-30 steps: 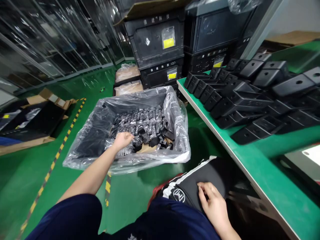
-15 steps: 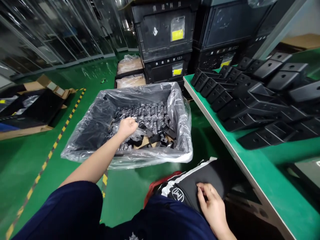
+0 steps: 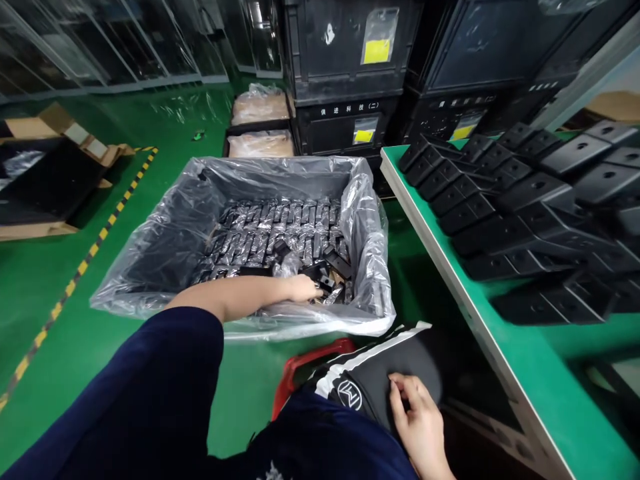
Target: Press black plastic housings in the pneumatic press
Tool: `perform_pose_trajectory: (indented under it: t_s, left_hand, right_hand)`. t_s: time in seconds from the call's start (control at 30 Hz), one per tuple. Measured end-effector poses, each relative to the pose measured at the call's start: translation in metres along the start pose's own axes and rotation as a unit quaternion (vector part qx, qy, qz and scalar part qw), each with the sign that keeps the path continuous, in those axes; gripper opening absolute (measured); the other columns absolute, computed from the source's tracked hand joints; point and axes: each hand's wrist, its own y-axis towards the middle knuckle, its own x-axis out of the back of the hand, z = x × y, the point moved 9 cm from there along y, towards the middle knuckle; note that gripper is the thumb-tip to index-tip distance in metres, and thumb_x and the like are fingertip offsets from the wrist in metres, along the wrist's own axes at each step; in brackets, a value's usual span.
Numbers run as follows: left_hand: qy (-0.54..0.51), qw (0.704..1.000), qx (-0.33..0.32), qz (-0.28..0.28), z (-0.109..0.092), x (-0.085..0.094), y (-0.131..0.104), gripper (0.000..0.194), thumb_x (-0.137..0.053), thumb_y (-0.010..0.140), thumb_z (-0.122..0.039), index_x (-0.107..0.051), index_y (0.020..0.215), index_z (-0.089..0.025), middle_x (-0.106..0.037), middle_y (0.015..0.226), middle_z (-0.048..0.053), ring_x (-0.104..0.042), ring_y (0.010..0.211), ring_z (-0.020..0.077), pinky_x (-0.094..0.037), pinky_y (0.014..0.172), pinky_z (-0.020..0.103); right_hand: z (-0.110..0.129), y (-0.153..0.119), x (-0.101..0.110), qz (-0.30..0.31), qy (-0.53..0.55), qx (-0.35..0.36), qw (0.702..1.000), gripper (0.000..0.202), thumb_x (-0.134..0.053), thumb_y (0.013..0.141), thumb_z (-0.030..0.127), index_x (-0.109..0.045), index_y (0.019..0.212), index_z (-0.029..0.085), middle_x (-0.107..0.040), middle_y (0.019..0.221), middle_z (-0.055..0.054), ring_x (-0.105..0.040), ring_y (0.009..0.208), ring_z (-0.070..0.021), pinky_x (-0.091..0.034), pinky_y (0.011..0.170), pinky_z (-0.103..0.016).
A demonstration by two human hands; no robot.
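My left hand (image 3: 303,289) reaches into a large bin (image 3: 165,233) lined with clear plastic. Its fingertips are among loose black parts (image 3: 338,263) near the front right, and whether they grip one is hidden. Rows of plastic-wrapped black parts (image 3: 260,230) lie behind it. Resting above the black-clad thigh (image 3: 370,373), my right hand (image 3: 415,407) has its thumb and fingertips pinched together, with anything between them too small to make out.
On the right, a green-topped table (image 3: 530,360) holds many black brackets (image 3: 540,200). Black crates (image 3: 345,73) are stacked behind the bin. An open carton (image 3: 50,167) stands at the left, and a red stool edge (image 3: 300,363) shows below.
My left hand has moved right and lower in the bin, to the loose parts. The view has shifted slightly. My right hand keeps its pinch over the thigh.
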Motion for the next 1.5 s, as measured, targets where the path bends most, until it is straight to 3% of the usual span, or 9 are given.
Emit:
perform_pose_trajectory:
  t_s: [0.2, 0.43, 0.6, 0.73, 0.87, 0.97, 1.23, 1.4, 1.5]
  left_hand:
    - [-0.029, 0.996, 0.016, 0.079, 0.007, -0.036, -0.013, 0.027, -0.058, 0.091, -0.036, -0.06, 0.111, -0.017, -0.062, 0.111, 0.007, -0.062, 0.096, 0.0183, -0.055, 0.082, 0.035]
    - [-0.043, 0.995, -0.015, 0.089, 0.017, -0.025, -0.026, 0.025, -0.054, 0.093, -0.036, -0.061, 0.11, -0.018, -0.062, 0.114, 0.009, -0.061, 0.097, 0.017, -0.054, 0.086, 0.037]
    - [-0.066, 0.997, -0.039, 0.031, 0.016, 0.011, -0.028, 0.024, -0.054, 0.093, -0.036, -0.062, 0.106, -0.017, -0.063, 0.109, 0.007, -0.061, 0.092, 0.0156, -0.054, 0.083, 0.035]
    - [-0.102, 0.991, -0.036, -0.083, 0.009, 0.065, -0.034, 0.025, -0.057, 0.092, -0.037, -0.063, 0.1, -0.014, -0.066, 0.098, 0.006, -0.063, 0.087, 0.0157, -0.054, 0.082, 0.037]
    - [-0.152, 0.959, 0.004, -0.24, 0.015, 0.13, -0.062, 0.025, -0.053, 0.091, -0.033, -0.07, 0.093, -0.016, -0.07, 0.095, 0.007, -0.063, 0.09, 0.0168, -0.05, 0.089, 0.035]
    - [-0.186, 0.933, 0.04, -0.307, 0.028, 0.153, -0.093, 0.028, -0.053, 0.087, -0.038, -0.071, 0.088, -0.015, -0.072, 0.089, 0.006, -0.065, 0.084, 0.0172, -0.051, 0.083, 0.031]
    - [-0.182, 0.905, 0.108, -0.37, 0.056, 0.156, -0.14, 0.034, -0.051, 0.083, -0.045, -0.063, 0.074, -0.015, -0.067, 0.073, 0.005, -0.061, 0.069, 0.0166, -0.05, 0.071, 0.03]
    - [-0.124, 0.941, 0.056, -0.31, 0.018, 0.157, -0.116, 0.031, -0.048, 0.089, -0.043, -0.061, 0.081, -0.016, -0.065, 0.108, 0.009, -0.059, 0.103, 0.0194, -0.047, 0.091, 0.033]
    - [-0.079, 0.979, 0.023, -0.189, -0.01, 0.125, -0.082, 0.034, -0.042, 0.096, -0.04, -0.062, 0.084, -0.015, -0.066, 0.09, 0.005, -0.062, 0.084, 0.0146, -0.051, 0.079, 0.03]
  right_hand:
    - [0.001, 0.004, 0.001, 0.002, -0.012, -0.006, 1.0, 0.023, -0.045, 0.098, 0.036, -0.062, 0.094, 0.022, -0.065, 0.085, -0.005, -0.066, 0.078, -0.0174, -0.054, 0.067, -0.026]
    - [0.007, 0.008, 0.004, -0.012, -0.011, -0.003, 1.0, 0.023, -0.044, 0.098, 0.035, -0.062, 0.091, 0.021, -0.065, 0.083, -0.004, -0.065, 0.076, -0.017, -0.053, 0.066, -0.026]
    - [0.004, 0.006, 0.003, -0.012, -0.008, -0.011, 1.0, 0.023, -0.044, 0.097, 0.035, -0.062, 0.092, 0.021, -0.065, 0.083, -0.004, -0.065, 0.074, -0.0164, -0.053, 0.066, -0.025]
    - [0.002, 0.005, 0.002, -0.016, -0.003, -0.007, 1.0, 0.021, -0.045, 0.097, 0.035, -0.062, 0.094, 0.022, -0.065, 0.083, -0.003, -0.064, 0.07, -0.0144, -0.052, 0.062, -0.023]
    - [0.002, 0.005, 0.003, -0.024, -0.003, -0.012, 1.0, 0.023, -0.044, 0.097, 0.036, -0.062, 0.093, 0.022, -0.064, 0.081, -0.002, -0.063, 0.068, -0.0143, -0.051, 0.062, -0.024]
    - [0.003, 0.004, 0.002, -0.021, -0.002, -0.014, 1.0, 0.024, -0.044, 0.098, 0.036, -0.062, 0.092, 0.022, -0.063, 0.08, -0.003, -0.062, 0.069, -0.0148, -0.051, 0.064, -0.025]
    - [0.005, -0.001, 0.003, -0.027, -0.002, -0.006, 1.0, 0.022, -0.043, 0.098, 0.034, -0.06, 0.094, 0.021, -0.062, 0.082, -0.003, -0.062, 0.072, -0.0159, -0.05, 0.067, -0.026]
    - [0.003, -0.003, 0.004, -0.033, -0.004, -0.008, 0.999, 0.022, -0.043, 0.098, 0.034, -0.06, 0.093, 0.021, -0.063, 0.082, -0.003, -0.062, 0.071, -0.0158, -0.05, 0.066, -0.026]
    - [0.003, -0.004, 0.003, -0.029, -0.001, -0.002, 1.0, 0.022, -0.044, 0.098, 0.034, -0.06, 0.093, 0.021, -0.062, 0.081, -0.004, -0.062, 0.072, -0.0158, -0.05, 0.066, -0.025]
